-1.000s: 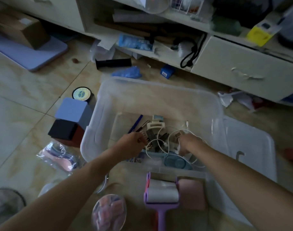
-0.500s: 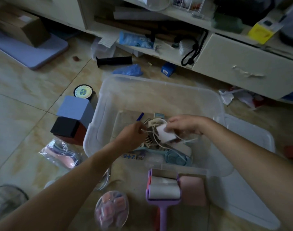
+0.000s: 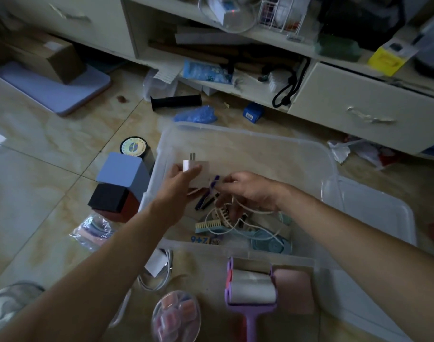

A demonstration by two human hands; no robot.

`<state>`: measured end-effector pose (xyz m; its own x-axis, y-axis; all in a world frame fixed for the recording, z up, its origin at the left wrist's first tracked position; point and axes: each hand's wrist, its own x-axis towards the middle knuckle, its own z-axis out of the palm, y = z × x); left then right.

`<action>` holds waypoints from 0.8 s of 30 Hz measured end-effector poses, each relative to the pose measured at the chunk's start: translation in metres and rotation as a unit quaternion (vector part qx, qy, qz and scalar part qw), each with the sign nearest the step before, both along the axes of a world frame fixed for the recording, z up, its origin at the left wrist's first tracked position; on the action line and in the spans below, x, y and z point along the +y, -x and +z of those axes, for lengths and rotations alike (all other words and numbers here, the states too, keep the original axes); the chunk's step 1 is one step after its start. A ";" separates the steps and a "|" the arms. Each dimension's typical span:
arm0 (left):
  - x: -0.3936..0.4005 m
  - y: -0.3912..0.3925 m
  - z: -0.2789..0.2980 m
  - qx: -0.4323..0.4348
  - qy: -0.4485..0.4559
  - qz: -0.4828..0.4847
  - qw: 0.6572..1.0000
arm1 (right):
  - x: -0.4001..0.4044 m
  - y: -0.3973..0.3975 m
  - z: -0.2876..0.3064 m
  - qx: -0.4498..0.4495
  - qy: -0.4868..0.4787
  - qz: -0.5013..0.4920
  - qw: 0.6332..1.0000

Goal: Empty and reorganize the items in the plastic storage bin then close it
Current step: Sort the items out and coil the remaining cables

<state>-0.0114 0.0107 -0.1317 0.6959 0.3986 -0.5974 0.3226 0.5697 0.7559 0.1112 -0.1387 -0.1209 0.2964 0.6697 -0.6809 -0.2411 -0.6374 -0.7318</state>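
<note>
The clear plastic bin (image 3: 248,144) sits on the tiled floor (image 3: 50,149) in front of the cupboard, and it is only partly emptied. The left hand (image 3: 178,178) is raised over the bin's left wall, its grip clamped on one white charger plug (image 3: 189,165) with the prongs pointing up. The right hand (image 3: 248,191) hovers over the middle of the bin, fingers pinched on a white cable (image 3: 245,225) that trails down into the clutter below.

Still inside the bin, near its front wall: one beige comb (image 3: 223,213), one small brush (image 3: 208,225), a couple of dark pens (image 3: 206,201), one pale blue round thing (image 3: 267,243) and a card with numbers; the heap is tangled, so more may be hidden.

Already out, on the floor: left of the bin, one blue box (image 3: 122,171) stacked on a dark box, one round tin (image 3: 134,147) and one bag (image 3: 95,230); in front of the bin, one purple lint roller (image 3: 250,292), one pink pad (image 3: 294,290), one round clear case (image 3: 176,314) and one coiled white cord (image 3: 159,272). One lid (image 3: 373,218) lies just to the right of the bin.

By my reading, emptying is perhaps half done; clearing the rest, sorting everything back in and fitting the lid all remain.
</note>
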 end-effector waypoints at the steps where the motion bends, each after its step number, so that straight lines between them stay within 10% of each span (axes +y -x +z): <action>1: 0.006 0.001 0.001 0.004 -0.001 -0.004 1.000 | -0.002 -0.004 -0.004 -0.042 -0.008 0.010 0.999; 6: 0.012 0.009 0.013 0.012 0.056 -0.087 0.995 | -0.001 -0.016 -0.011 -0.408 -0.001 -0.066 0.911; 12: 0.014 0.015 0.014 -0.043 0.156 -0.122 0.979 | 0.006 -0.029 -0.015 -0.491 0.018 -0.187 0.851; 18: 0.005 0.013 0.012 -0.037 0.008 -0.122 0.992 | 0.013 -0.027 0.002 -0.204 -0.125 -0.162 0.957; 24: -0.002 0.010 0.020 -0.129 0.024 -0.159 0.979 | 0.035 -0.018 0.037 0.037 -0.269 -0.169 0.947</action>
